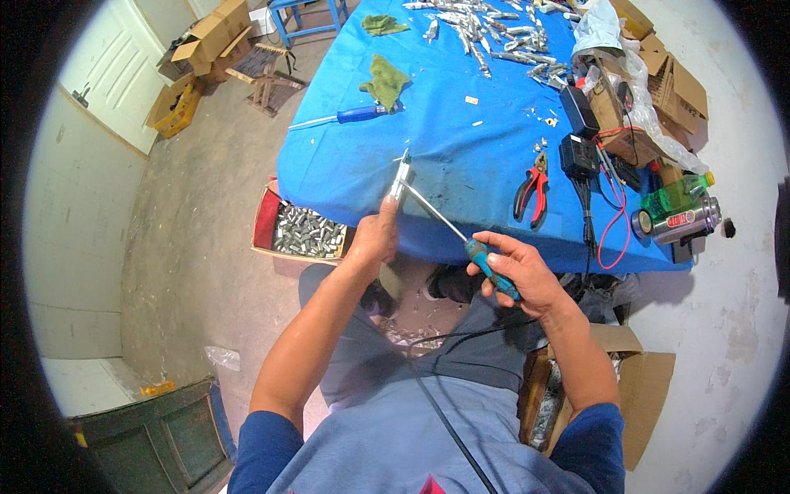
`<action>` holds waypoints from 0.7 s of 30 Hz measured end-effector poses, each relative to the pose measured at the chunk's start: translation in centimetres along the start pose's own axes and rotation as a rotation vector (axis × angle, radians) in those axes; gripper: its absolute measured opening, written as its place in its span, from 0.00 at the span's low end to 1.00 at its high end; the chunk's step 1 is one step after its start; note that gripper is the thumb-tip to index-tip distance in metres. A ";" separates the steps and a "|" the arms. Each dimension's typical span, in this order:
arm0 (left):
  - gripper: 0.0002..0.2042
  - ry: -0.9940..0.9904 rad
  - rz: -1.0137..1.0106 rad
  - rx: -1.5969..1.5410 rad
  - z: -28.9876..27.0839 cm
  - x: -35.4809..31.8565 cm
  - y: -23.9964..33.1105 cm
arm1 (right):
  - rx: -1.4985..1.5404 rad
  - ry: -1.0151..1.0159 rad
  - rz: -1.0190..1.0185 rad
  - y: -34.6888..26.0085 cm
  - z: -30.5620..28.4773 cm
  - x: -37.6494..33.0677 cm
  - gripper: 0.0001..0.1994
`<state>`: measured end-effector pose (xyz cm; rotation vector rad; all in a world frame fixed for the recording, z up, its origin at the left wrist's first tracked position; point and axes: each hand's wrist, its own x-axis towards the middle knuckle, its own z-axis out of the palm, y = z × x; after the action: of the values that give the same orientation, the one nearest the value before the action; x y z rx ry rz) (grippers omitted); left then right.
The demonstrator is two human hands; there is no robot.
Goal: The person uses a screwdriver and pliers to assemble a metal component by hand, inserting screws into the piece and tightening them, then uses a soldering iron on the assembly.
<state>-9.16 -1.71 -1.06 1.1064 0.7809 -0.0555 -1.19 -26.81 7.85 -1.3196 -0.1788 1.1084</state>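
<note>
My left hand (378, 234) is closed round a slim silver metal piece (401, 177), held upright at the near edge of the blue-covered table (461, 173). In my right hand (520, 272) is a screwdriver (492, 268) with a worn teal handle. Its long shaft slants up to the left, and the tip meets the side of the metal piece; the exact contact is too small to make out. Red-handled pliers (533, 191) lie to the right of my hands. Farther left on the cloth rests a second screwdriver (355, 114) with a blue handle, touching a green rag (385, 82).
Many silver pieces (502, 33) are heaped at the table's far end. Black adapters (579, 156) with cables, a steel flask (687, 222) and cardboard boxes (671, 82) line the right side. Below the left edge stands a box (265, 221) of small metal parts. A black cable crosses my lap.
</note>
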 end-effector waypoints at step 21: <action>0.30 -0.132 -0.072 -0.022 -0.9 0.5 0.7 | -0.082 0.107 0.049 -0.5 -0.3 0.9 0.21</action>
<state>-8.94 -0.48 -1.00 1.0430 0.7007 -0.1787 -0.25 -26.23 7.76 -1.4597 -0.1146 1.0779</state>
